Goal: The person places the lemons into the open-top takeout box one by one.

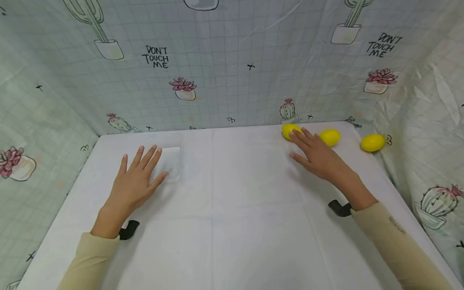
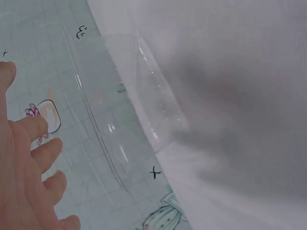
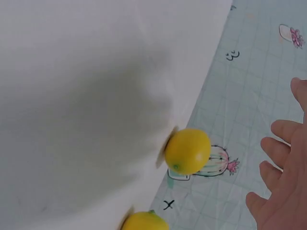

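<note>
My left hand (image 1: 134, 185), fingers spread and straight, hovers over the table's left side and holds nothing. Partly behind its fingers in the head view stands a clear plastic container (image 1: 173, 163), see-through, its walls also showing in the left wrist view (image 2: 158, 96). My right hand (image 1: 320, 157) is spread above the back right, also with nothing in it. Its fingertips overlap a yellow lemon (image 1: 288, 131) in the head view, while the right wrist view shows a gap between fingers and lemon (image 3: 188, 151). A second lemon (image 1: 330, 137) lies just behind this hand, and a third lemon (image 1: 373, 143) sits farther right.
A white cloth covers the table (image 1: 246, 225). Patterned fabric (image 1: 224, 72) with cactus drawings rises along the back and both sides. The third lemon lies at the table's right edge, close to the side fabric. A black strap piece (image 1: 339, 208) shows under each wrist.
</note>
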`<state>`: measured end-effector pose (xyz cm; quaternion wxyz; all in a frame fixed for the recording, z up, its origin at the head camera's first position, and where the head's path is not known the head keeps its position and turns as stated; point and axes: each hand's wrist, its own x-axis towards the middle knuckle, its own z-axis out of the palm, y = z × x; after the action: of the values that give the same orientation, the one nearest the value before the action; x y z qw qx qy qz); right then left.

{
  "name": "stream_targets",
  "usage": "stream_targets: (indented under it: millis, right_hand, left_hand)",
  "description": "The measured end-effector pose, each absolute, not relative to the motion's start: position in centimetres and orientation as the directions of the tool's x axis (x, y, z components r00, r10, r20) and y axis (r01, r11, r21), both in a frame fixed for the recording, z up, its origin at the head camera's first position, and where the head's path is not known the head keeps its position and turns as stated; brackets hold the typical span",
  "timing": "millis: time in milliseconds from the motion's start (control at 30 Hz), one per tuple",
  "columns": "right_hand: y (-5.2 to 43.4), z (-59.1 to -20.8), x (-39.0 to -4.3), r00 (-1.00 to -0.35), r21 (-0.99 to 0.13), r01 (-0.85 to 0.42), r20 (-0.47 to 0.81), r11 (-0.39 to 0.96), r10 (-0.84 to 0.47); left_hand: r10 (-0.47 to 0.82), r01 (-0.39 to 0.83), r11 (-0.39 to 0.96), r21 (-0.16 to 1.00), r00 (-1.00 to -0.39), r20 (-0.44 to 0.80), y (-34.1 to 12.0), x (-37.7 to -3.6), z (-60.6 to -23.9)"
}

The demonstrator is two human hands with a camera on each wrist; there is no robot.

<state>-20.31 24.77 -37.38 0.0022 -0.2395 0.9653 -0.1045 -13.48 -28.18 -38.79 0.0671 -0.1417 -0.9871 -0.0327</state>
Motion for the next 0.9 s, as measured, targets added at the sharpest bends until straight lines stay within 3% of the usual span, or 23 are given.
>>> stream_targets:
  millis: [467, 900]
  right_hand:
    - [25.9, -37.0, -22.6, -0.908, -0.246, -0.402, -0.017, 0.882, -0.418]
    - [27.1, -36.6, -24.5, -0.922, -0.278, -0.357, -0.046, 0.891, -0.384]
  left_hand:
    - [0.23, 0.241, 0.961, 0.133, -0.969, 0.094, -30.5, -14.0, -39.1]
    - [0.227, 0.222, 0.902, 0.37, -0.973, 0.031, -33.0, -16.2, -39.3]
